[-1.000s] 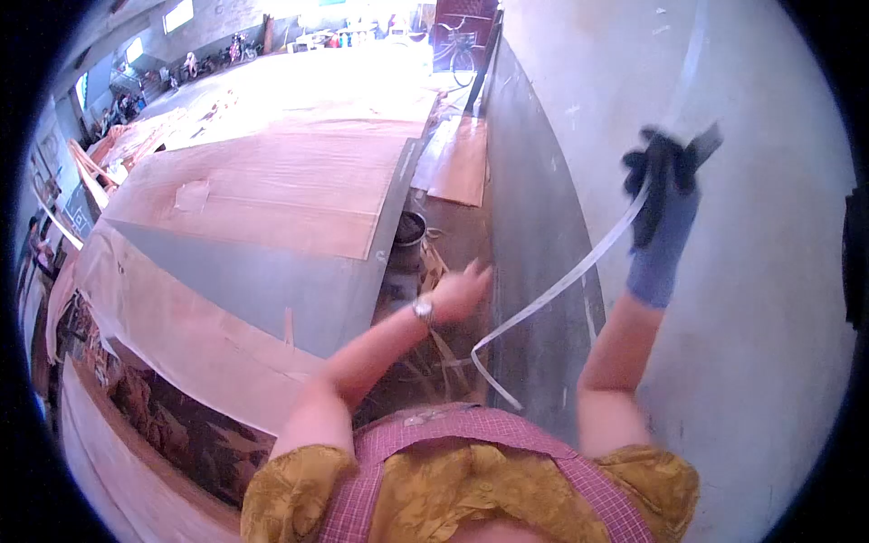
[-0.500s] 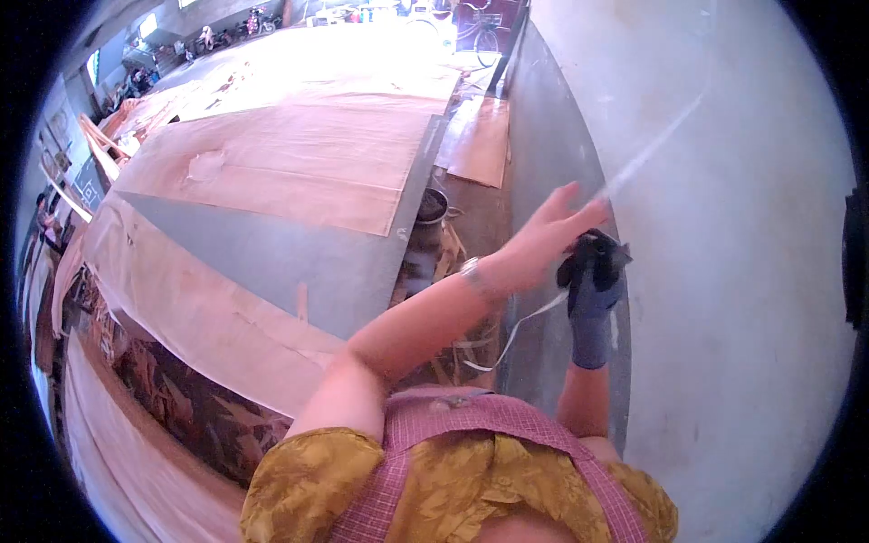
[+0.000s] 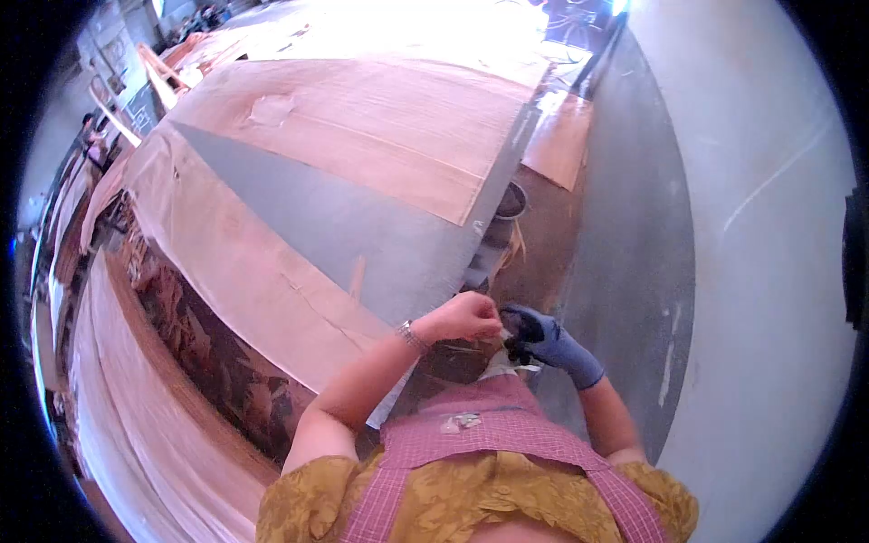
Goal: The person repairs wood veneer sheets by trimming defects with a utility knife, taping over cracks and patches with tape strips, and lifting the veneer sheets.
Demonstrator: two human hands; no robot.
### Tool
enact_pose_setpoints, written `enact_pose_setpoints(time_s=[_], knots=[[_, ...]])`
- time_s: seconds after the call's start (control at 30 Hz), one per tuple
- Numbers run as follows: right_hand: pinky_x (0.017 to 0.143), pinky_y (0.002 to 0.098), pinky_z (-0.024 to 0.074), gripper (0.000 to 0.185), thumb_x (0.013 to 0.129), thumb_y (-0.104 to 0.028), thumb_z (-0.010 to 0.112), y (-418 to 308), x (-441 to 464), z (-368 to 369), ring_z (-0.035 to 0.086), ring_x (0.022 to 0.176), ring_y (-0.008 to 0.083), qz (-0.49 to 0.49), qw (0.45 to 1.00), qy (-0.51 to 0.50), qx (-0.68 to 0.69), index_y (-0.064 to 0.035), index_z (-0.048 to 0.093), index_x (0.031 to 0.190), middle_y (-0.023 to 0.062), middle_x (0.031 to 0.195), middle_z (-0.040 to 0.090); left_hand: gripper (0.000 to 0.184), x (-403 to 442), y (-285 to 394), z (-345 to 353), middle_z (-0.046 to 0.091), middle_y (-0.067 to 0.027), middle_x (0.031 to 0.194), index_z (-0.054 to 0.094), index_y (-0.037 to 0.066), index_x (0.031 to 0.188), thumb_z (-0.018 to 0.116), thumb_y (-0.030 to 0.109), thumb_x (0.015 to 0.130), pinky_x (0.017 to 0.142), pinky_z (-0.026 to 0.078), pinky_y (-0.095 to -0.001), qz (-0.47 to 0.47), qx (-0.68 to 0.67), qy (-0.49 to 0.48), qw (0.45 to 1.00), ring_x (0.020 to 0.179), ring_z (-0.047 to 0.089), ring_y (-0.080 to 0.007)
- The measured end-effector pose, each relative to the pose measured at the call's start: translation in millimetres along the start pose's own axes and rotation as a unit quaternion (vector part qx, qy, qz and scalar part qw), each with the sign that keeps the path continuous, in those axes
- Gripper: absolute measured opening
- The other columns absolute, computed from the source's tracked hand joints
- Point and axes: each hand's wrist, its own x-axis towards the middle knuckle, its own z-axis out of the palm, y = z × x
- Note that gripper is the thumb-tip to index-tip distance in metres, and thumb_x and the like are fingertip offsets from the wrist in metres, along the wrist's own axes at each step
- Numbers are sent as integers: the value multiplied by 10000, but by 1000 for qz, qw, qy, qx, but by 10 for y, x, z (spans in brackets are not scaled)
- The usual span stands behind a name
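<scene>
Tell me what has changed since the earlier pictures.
The right hand, in a blue-and-black fabric glove, has dropped from before the smooth grey wall to close by the bare left hand. The long white strip is unclear now; whether it was let go can't be told. Thin peach sheets still partly cover the flat grey board.

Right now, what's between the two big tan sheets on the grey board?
In the head view, grey board shows between the sheets, with a tan strip over it.
</scene>
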Motion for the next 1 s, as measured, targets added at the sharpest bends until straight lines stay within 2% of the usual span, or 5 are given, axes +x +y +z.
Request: enact_pose_setpoints(time_s=[0.37, 0.63, 0.73, 0.8, 1.0], knots=[[677, 338, 522, 313, 884, -271, 584, 2087, 2105, -2548, 628, 712, 167, 225, 925, -280, -120, -108, 662, 1139, 63, 851, 686, 211, 997, -1388, 76, 668, -34, 836, 634, 52, 960, 635, 262, 930, 687, 525, -304, -257, -273, 364, 852, 787, 643, -128], [871, 483, 467, 312, 911, -284, 607, 1574, 3077, -3406, 571, 1006, 422, -115, 731, 349, -575, -145, 612, 1190, 242, 1163, 576, 263, 3765, -1518, -575, 564, 13, 705, 601, 74, 945, 669, 327, 922, 463, 435, -257, -137, -510, 476, 703, 550, 539, -102], [774, 388, 497, 288, 938, -151, 585, 2449, 3149, -3026, 610, 894, 273, 3, 963, 246, -108, -85, 605, 1217, 159, 1033, 629, 216, 4318, -1632, -889, 555, 15, 677, 607, 112, 906, 675, 317, 917, 420, 420, -250, -179, -530, 510, 653, 512, 531, -103], [672, 317, 522, 258, 940, -112, 597, 2712, 3228, -2696, 628, 773, 180, 106, 936, 232, 243, -42, 626, 1187, 85, 936, 668, 161, 4504, -1760, -981, 561, 17, 680, 618, 144, 898, 667, 295, 919, 414, 420, -241, -207, -533, 526, 629, 508, 529, -98], [728, 312, 530, 276, 887, -146, 677, 3310, 3792, -2389, 635, 806, 152, 73, 949, 250, 176, -21, 655, 1132, 58, 940, 690, 151, 4619, -1725, -1090, 578, 13, 703, 617, 148, 920, 670, 289, 913, 418, 421, -246, -218, -542, 538, 608, 517, 530, -105]])
